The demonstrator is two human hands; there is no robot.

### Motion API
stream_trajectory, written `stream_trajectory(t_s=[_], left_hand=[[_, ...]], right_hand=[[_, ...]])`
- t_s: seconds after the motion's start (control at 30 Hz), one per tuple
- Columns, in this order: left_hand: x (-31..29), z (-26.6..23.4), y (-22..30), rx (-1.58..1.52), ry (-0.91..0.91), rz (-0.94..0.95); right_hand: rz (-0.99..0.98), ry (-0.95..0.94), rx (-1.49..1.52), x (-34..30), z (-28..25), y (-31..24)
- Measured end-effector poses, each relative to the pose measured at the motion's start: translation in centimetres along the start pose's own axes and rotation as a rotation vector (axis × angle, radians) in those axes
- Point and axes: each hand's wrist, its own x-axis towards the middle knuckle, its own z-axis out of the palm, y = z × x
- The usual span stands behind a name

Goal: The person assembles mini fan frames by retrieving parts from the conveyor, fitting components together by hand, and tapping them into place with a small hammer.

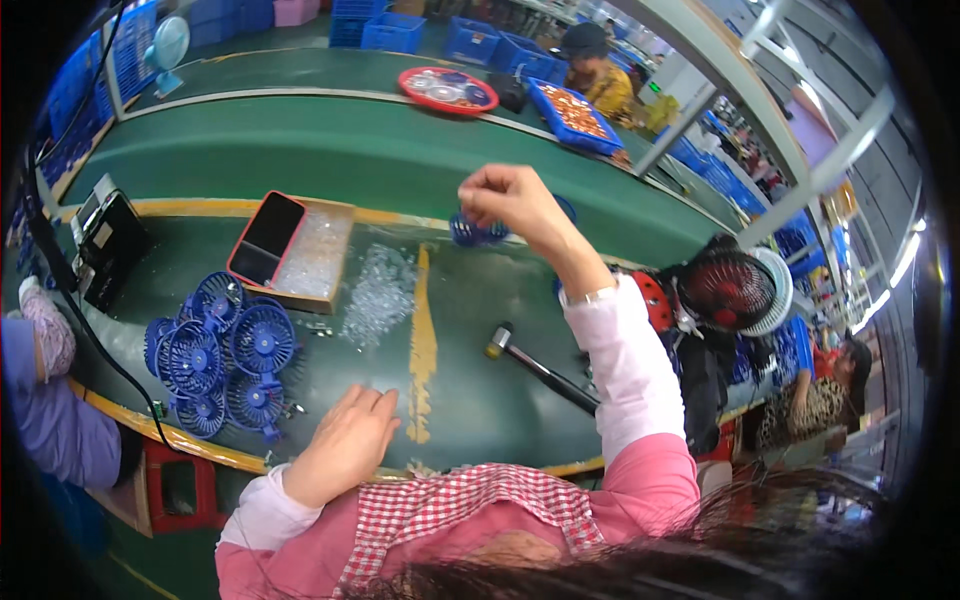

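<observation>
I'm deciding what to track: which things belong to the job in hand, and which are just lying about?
Likely job things:
blue fan by the right hand
clustered blue fans
loose clear pieces beyond the left hand
box of clear pieces

Probably lying about:
red-cased phone
teal desk fan
hammer, untouched, role unclear

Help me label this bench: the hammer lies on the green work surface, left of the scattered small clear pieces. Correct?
The side is wrong: the head view shows the hammer on the green work surface, but right of the scattered small clear pieces.
</observation>
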Motion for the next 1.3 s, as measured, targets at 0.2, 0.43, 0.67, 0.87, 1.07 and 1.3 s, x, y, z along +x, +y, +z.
stream_trajectory(t_s=[0.2,0.43,0.67,0.87,1.07,1.3], left_hand=[[0.2,5.4,1.7,-1.425,-0.432,-0.395],[0.2,9.3,2.2,-1.665,-0.299,-0.607],[2.0,8.4,0.0,-1.458,-0.102,-0.584],[3.5,6.7,0.3,-1.260,-0.135,-0.604],[3.9,6.8,-1.0,-1.145,-0.192,-0.584],[3.1,7.0,-0.7,-0.911,-0.137,-0.577]], right_hand=[[-0.101,0.119,-0.109,-18.1,6.8,0.2],[-0.243,-0.239,-0.155,-26.5,10.4,2.3],[-0.119,0.406,-0.941,-22.4,5.8,12.3],[-0.023,0.538,-0.993,-18.9,3.7,14.3],[-0.300,0.241,-0.472,-19.2,10.6,7.6],[-0.026,0.248,-0.172,-17.8,12.3,8.3]])
